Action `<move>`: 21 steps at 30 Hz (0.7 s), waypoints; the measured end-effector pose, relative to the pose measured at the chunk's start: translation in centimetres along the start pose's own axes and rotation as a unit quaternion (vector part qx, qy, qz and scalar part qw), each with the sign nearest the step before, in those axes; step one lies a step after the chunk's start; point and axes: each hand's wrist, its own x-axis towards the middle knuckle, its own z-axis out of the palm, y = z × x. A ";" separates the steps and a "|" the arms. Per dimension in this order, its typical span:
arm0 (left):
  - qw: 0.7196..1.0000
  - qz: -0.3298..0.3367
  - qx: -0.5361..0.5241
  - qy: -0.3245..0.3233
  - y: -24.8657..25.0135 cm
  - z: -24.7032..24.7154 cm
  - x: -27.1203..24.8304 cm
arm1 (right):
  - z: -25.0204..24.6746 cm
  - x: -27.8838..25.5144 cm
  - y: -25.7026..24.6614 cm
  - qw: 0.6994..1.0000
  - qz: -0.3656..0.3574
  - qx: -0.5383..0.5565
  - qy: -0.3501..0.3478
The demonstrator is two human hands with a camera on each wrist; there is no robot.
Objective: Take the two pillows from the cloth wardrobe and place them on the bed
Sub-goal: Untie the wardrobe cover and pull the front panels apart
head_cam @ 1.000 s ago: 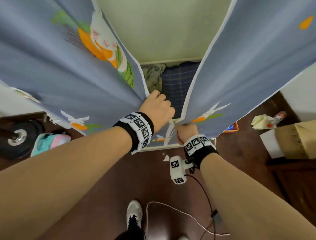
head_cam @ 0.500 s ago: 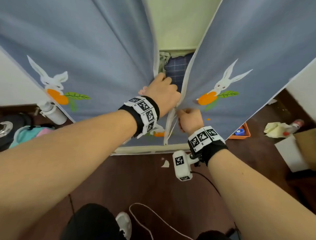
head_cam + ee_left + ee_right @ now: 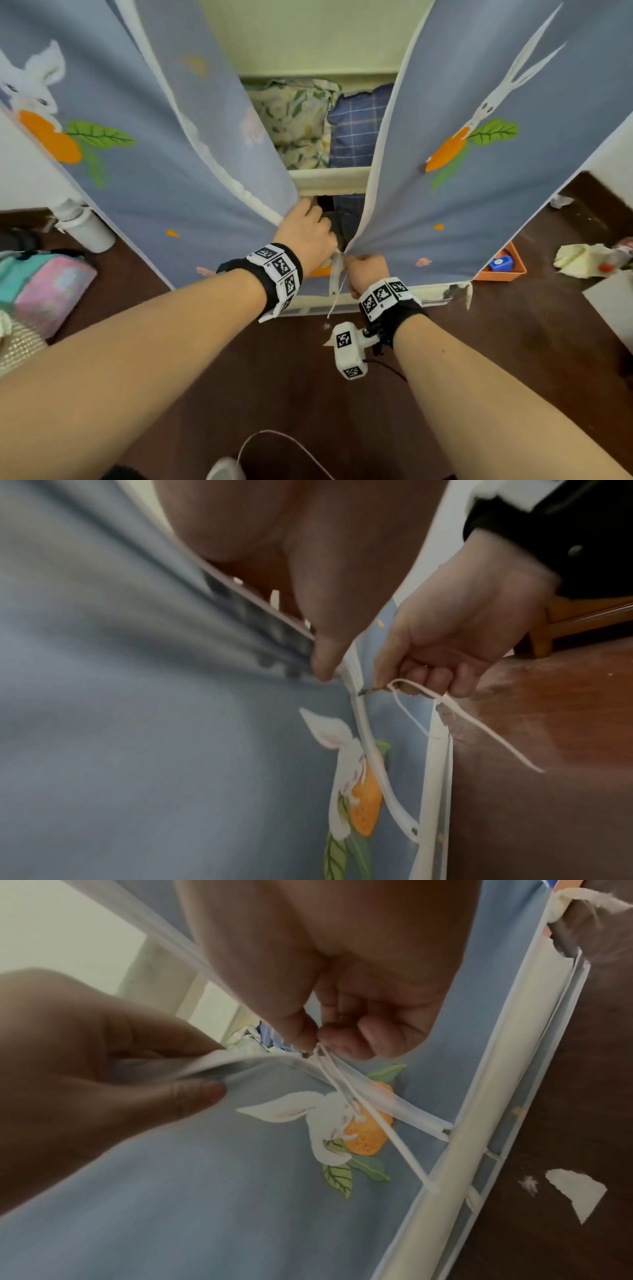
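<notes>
- The two pillows lie side by side on a shelf inside the cloth wardrobe (image 3: 329, 37), in the upper middle of the head view: a floral pillow (image 3: 294, 116) on the left, touching a blue checked pillow (image 3: 356, 126) on the right.
- Both are seen only through the gap between the two curtain flaps; their outer edges are hidden by the cloth.
- The left flap (image 3: 164, 144) is grey-blue with a rabbit and carrot print, and the right flap (image 3: 479, 144) has the same print.
- The left hand (image 3: 306, 236) is at the centre of the frame; its thumb and fingers pinch the white edge of the left flap.
- The right hand (image 3: 364, 274) is just beside it, lower right, fingers curled; it pinches the zipper pull with its white cord (image 3: 359, 1104) at the edge of the right flap.
- Below the shelf there is a pale crossbar (image 3: 330, 180).
- The floor (image 3: 274, 377) is dark brown wood.
- At the right edge lie an orange tray (image 3: 513, 270) and crumpled paper (image 3: 579, 257).
</notes>
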 end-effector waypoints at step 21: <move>0.996 -0.042 -0.046 -0.068 2.2 7.8 -0.1 | 4.7 4.8 9.8 0.994 0.104 -0.035 -0.023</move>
